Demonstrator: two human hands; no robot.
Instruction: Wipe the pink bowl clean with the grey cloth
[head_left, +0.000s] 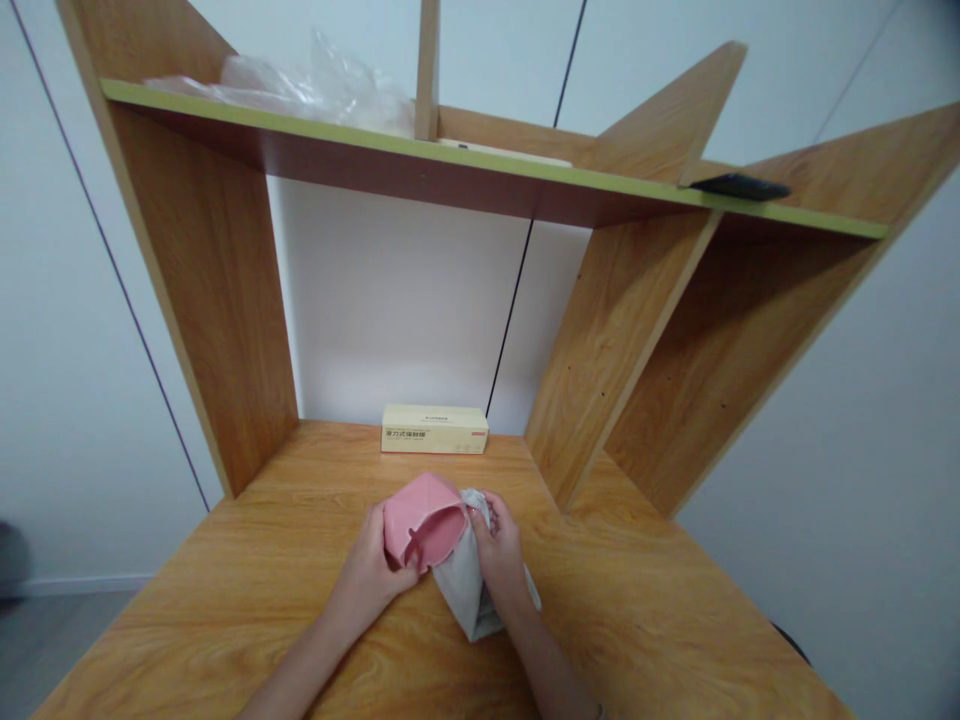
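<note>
Above the wooden desk, my left hand (379, 560) grips a pink hollow container (421, 500) by its left side, thumb at the lower rim. Its opening is tilted toward me, and a small notch shows in the rim. My right hand (501, 550) is closed on a light grey cloth (463, 580), its fingers bunching the top of it against the container's right edge. The rest of the cloth hangs below the container and beneath my right wrist.
A long cream box (434, 430) with printed lettering stands at the back of the desk (300, 560). Wooden panels (630, 340) rise on both sides. Overhead, a shelf (360, 150) carries clear plastic wrapping (315, 90) and a dark flat object (739, 187).
</note>
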